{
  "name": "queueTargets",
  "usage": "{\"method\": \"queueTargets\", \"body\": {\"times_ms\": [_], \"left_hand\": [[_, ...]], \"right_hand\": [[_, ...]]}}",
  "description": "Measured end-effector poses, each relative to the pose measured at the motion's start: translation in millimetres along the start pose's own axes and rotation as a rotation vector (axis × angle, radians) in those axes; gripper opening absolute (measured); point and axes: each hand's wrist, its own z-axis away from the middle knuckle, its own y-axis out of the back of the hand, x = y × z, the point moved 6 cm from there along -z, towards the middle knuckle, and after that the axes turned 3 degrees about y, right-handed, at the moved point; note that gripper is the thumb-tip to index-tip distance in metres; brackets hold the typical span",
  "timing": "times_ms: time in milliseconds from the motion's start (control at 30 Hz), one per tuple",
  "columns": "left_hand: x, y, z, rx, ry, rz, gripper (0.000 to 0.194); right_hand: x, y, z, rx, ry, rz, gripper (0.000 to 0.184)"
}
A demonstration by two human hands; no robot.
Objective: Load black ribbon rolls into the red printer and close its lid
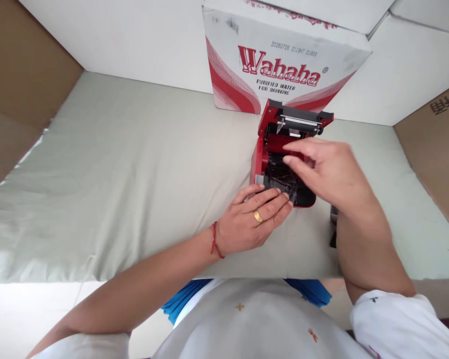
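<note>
A small red printer (257, 158) sits on the cloth with its lid (299, 119) raised, showing a black roller and a metal strip. Inside its bay lies shiny, crinkled black plastic (280, 172). My left hand (252, 217) rests with fingers stretched flat over the printer's near left edge and part of the plastic. Over the bay is my right hand (327, 172), thumb and index finger held apart with a visible gap and nothing seen between them. Its other fingers are curled and partly hidden.
Behind the printer stands a white and red water carton (284, 65). Brown cardboard (26, 89) borders the left side, and another cardboard box (434, 144) the right. A dark object (334, 227) is half hidden by my right forearm. Pale green cloth (153, 164) covers the surface.
</note>
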Motion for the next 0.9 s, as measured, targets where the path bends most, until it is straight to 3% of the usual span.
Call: {"method": "queueTargets", "body": {"times_ms": [100,167,267,367,500,667,800,900], "left_hand": [[-1,-0.5,0,-0.014,0.001,0.008,0.031],[0,-1.1,1,-0.028,-0.002,0.007,0.033],[3,-1.4,1,-0.047,-0.032,0.013,0.036],[7,-1.1,0,-0.065,-0.047,0.008,0.034],[8,-0.5,0,-0.082,-0.04,0.007,0.031],[7,0.5,-2,-0.073,-0.028,0.061,0.028],[5,-1.4,-1,-0.063,-0.039,0.067,0.027],[4,-5.5,1,-0.061,-0.047,0.062,0.028]], "right_hand": [[1,32,5,0.269,0.011,-0.021,0.036],[6,39,2,0.354,0.056,0.054,0.042],[15,27,-10,0.231,0.137,0.113,0.053],[18,21,-12,0.122,0.139,0.082,0.049],[5,27,2,0.026,0.167,0.06,0.041],[-16,7,20,-0.234,0.307,0.154,0.039],[-25,-4,22,-0.244,0.302,0.328,0.034],[-25,-5,21,-0.254,0.297,0.333,0.033]]}}
